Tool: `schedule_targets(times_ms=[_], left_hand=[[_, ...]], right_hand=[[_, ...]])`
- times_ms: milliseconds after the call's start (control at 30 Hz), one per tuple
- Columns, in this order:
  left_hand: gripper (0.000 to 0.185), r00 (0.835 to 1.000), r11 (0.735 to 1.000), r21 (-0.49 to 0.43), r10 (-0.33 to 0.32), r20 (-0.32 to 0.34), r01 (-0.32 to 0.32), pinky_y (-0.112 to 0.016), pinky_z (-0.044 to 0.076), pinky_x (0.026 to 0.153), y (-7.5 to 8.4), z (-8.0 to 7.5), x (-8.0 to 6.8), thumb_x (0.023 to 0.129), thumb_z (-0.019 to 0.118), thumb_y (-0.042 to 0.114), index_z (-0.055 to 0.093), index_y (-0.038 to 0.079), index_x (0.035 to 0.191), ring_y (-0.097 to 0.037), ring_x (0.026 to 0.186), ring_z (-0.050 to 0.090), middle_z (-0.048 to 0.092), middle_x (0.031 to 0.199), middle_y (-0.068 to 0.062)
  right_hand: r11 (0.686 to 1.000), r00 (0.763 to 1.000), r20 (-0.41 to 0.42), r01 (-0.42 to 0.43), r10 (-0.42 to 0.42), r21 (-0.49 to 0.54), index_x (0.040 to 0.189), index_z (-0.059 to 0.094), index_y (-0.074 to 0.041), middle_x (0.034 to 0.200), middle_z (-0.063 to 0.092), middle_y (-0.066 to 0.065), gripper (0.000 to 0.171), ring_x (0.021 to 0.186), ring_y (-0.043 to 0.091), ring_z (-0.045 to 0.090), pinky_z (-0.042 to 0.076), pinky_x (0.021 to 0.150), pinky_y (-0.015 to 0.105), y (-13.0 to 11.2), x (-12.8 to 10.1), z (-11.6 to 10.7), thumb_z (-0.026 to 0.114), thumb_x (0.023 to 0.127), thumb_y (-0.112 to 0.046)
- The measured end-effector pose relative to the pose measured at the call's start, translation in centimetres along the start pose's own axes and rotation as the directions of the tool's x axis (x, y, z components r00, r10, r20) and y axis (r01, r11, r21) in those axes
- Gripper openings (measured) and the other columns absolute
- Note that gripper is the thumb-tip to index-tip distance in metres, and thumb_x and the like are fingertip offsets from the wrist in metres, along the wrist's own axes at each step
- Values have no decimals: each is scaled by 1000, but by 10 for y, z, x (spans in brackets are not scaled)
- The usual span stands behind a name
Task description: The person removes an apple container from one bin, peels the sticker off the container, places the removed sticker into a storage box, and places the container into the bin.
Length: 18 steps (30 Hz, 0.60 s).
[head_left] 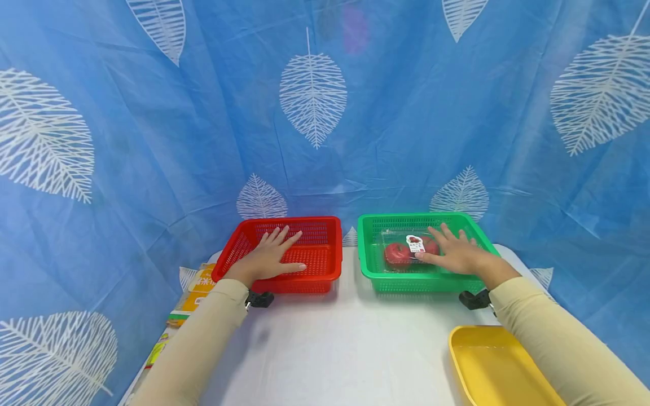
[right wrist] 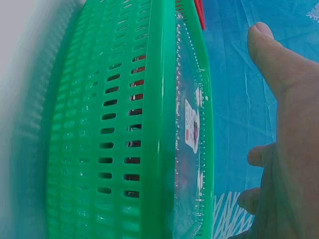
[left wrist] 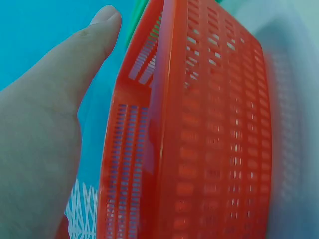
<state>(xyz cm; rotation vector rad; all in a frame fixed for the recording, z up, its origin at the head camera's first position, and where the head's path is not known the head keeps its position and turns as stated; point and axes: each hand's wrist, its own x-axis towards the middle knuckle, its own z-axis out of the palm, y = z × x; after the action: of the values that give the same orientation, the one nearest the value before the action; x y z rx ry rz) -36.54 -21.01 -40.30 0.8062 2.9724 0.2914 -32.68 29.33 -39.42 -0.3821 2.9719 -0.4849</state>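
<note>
White table (head_left: 345,338) before a blue leaf-print curtain (head_left: 152,141). At its far edge, left hand (head_left: 271,256), fingers spread, over red basket (head_left: 325,265); right hand (head_left: 457,251), fingers spread, rests on clear tomato pack (head_left: 401,254) in green basket (head_left: 370,265). Yellow tray (head_left: 487,366) at near right corner.

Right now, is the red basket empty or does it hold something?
Empty, as far as shown: only the left hand lies flat in the red basket. The tomato pack sits in the green basket.

I saw a red basket (head_left: 325,265), a green basket (head_left: 368,265), a yellow tray (head_left: 487,366) and a blue, white-leafed backdrop (head_left: 178,141).
</note>
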Motion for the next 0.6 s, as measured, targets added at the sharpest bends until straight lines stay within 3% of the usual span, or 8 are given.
schedule_targets(times_ms=[600], left_hand=[[100,996,995,-46,88,-3,-88,-53,2,125,43,19,37,93,52,79,13,31,171,-32,159,1,9,175,-12]], right_hand=[[996,1000,20,4,-6,87,169,12,-4,167,-1,37,105,140,75,-4,1,104,88,-3,1,10,45,100,-75]])
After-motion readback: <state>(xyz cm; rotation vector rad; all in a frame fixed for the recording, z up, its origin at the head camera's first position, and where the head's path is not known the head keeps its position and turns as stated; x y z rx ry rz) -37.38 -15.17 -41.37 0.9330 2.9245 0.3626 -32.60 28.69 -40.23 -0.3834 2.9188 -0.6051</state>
